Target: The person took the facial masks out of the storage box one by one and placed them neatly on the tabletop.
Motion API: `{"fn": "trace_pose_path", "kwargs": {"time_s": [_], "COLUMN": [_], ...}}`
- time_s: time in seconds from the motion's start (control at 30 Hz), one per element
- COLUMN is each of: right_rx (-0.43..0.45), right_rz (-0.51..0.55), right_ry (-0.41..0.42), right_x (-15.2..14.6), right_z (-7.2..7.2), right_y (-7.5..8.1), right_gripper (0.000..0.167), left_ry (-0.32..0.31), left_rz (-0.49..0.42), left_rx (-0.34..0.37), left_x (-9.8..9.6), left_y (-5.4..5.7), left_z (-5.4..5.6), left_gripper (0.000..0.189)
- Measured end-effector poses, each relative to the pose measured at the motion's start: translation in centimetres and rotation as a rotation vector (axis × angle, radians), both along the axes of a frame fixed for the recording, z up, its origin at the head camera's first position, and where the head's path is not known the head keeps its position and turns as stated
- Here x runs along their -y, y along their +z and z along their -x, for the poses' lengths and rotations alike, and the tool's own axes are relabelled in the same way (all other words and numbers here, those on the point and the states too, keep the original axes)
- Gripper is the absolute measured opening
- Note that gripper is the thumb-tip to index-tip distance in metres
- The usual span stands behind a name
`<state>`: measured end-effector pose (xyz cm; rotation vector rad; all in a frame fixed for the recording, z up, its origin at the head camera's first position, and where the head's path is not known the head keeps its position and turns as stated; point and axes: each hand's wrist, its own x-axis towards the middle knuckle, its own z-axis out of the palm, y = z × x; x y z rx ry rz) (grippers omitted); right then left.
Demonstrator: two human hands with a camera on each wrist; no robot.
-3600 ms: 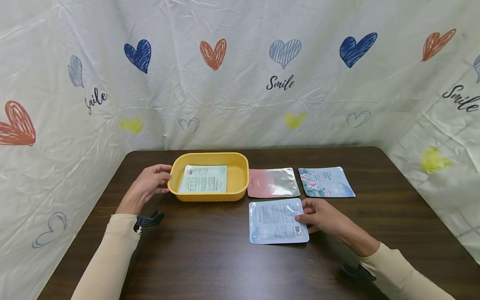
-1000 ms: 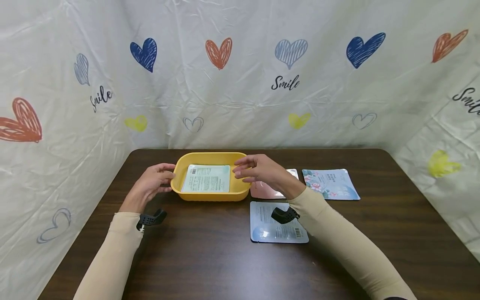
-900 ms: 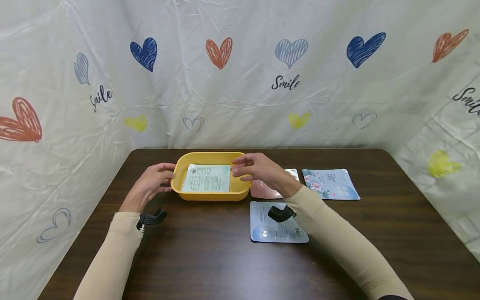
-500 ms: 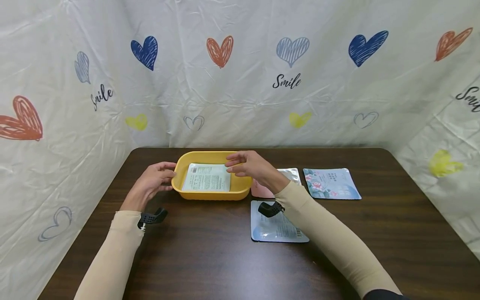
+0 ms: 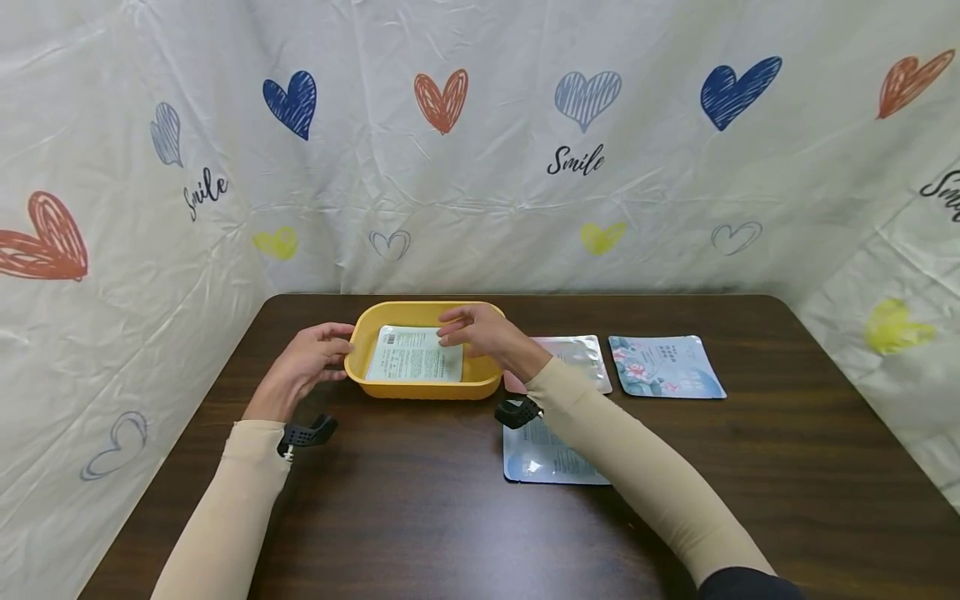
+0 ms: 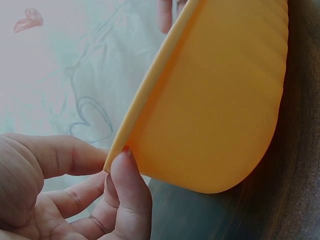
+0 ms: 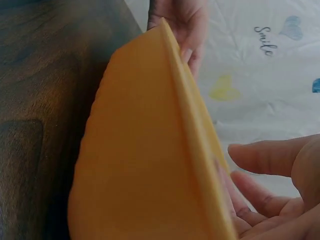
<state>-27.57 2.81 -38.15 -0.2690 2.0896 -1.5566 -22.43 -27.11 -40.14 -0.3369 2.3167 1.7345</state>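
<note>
On the dark table stands a yellow plastic bin [image 5: 427, 391] with a pale green sheet mask packet [image 5: 412, 357] lying flat inside. My left hand [image 5: 303, 367] pinches the bin's left rim between thumb and finger, as the left wrist view shows. My right hand [image 5: 487, 335] is over the right part of the bin, fingertips dipping below the rim. Its thumb [image 7: 260, 157] and fingers stand apart in the right wrist view. Those fingertips are at the packet's right edge; contact cannot be made out.
Right of the bin lies a pink and silver mask packet [image 5: 592, 358], partly behind my right wrist. Farther right is a blue floral packet [image 5: 667, 367]. A light blue packet [image 5: 543, 460] lies in front, partly under my right forearm. A printed curtain [image 5: 495, 192] hangs behind the table.
My right hand has let go of the light blue packet and moved left, over the bin's right rim and farther in, up to the pale green packet. My left hand stays at the rim.
</note>
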Motion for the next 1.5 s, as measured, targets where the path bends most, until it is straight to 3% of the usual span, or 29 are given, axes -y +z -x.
{"fn": "trace_pose_path", "kwargs": {"time_s": [0.53, 1.03, 1.37, 1.5], "right_rx": [0.077, 0.069, 0.024, 0.021], "right_rz": [0.109, 0.127, 0.217, 0.250], "right_ry": [-0.121, -0.129, -0.309, -0.340], "right_x": [1.2, 1.7, 1.5, 1.5], "right_z": [-0.5, -1.1, -1.7, -1.8], "right_y": [-0.9, -0.3, -0.3, -0.4], "right_gripper": [0.044, 0.041, 0.040, 0.043], "left_ry": [0.001, -0.001, -0.003, -0.004], "left_rz": [-0.002, -0.001, 0.003, 0.007], "left_rx": [0.001, -0.001, -0.002, -0.002], "left_x": [-0.2, 0.0, 0.0, 0.0], "left_y": [0.2, -0.1, 0.0, 0.0], "left_z": [0.1, 0.2, 0.1, 0.1], "left_gripper": [0.050, 0.049, 0.049, 0.049]}}
